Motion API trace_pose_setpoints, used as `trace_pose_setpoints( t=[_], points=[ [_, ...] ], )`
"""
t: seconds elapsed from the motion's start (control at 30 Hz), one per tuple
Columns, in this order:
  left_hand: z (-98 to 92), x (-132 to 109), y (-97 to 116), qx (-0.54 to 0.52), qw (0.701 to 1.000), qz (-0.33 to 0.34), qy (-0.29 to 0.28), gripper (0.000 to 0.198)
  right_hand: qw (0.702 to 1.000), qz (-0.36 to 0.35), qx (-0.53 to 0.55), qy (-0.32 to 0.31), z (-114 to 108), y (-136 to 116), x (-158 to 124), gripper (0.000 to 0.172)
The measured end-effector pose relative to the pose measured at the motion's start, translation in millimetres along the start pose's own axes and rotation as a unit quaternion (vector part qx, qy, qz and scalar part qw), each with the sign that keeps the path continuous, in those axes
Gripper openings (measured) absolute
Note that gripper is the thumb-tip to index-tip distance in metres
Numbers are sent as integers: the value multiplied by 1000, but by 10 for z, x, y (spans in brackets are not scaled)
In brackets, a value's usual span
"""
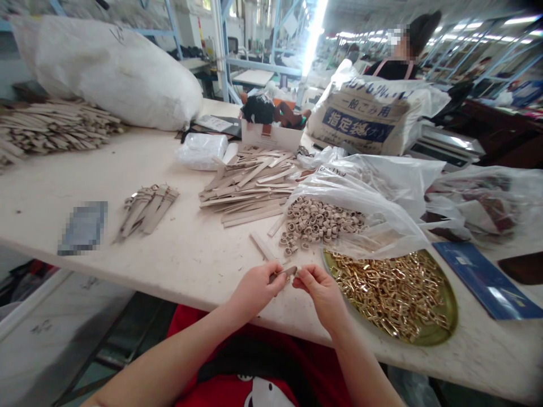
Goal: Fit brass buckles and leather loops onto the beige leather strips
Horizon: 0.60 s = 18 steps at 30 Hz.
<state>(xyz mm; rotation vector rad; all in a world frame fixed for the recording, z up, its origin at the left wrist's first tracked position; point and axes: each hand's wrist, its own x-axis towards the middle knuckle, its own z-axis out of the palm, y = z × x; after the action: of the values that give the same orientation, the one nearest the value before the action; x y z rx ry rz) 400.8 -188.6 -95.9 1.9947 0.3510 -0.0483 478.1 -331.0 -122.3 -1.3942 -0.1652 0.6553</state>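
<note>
My left hand [257, 289] is closed, thumb and fingers pinching a narrow beige strap [283, 273] over the front edge of the table. My right hand [321, 291] is closed in a pinch at the strap's other end; what lies between its fingertips is too small to make out. Just beyond my hands, a loose strap [262, 246] lies on the tabletop. A heap of small beige loops [316, 221] spills from a clear plastic bag [375, 186]. To the right of my right hand stands a round tray [450, 316] full of gold-coloured buckles [394, 294].
A pile of flat straps [250, 183] lies mid-table. Left of it are a bunch of straps with metal ends [148, 209] and a blurred-out flat object [83, 228]. Large white sacks [114, 73] stand behind. A blue booklet [487, 280] lies at right. Another person [401, 56] is beyond.
</note>
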Motion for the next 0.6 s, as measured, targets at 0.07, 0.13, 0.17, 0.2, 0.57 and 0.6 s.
trace_pose_setpoints(
  t=[0.07, 0.13, 0.17, 0.2, 0.57, 0.6],
  points=[
    [-15, -2, 8, 5, 999, -12, -43, 27, 999, -27, -20, 17, -8, 21, -18, 24],
    [-31, 0, 32, 2, 996, -26, -87, 27, 999, -26, -33, -6, -15, 34, -36, 24],
    [-38, 2, 47, 1, 994, -30, -100, 27, 999, -17, -39, -28, -18, 37, -44, 24],
    [-43, 1, 62, 1, 994, -32, -109, 27, 998, -8, -44, -50, -23, 39, -50, 23],
    [-2, -82, 24, -159, 982, -32, -97, 17, 999, 14, 11, -34, 87, 59, -189, 26],
    [0, -81, 19, -165, 981, -34, -92, 16, 999, 9, 23, -42, 103, 55, -208, 28]
  ],
)
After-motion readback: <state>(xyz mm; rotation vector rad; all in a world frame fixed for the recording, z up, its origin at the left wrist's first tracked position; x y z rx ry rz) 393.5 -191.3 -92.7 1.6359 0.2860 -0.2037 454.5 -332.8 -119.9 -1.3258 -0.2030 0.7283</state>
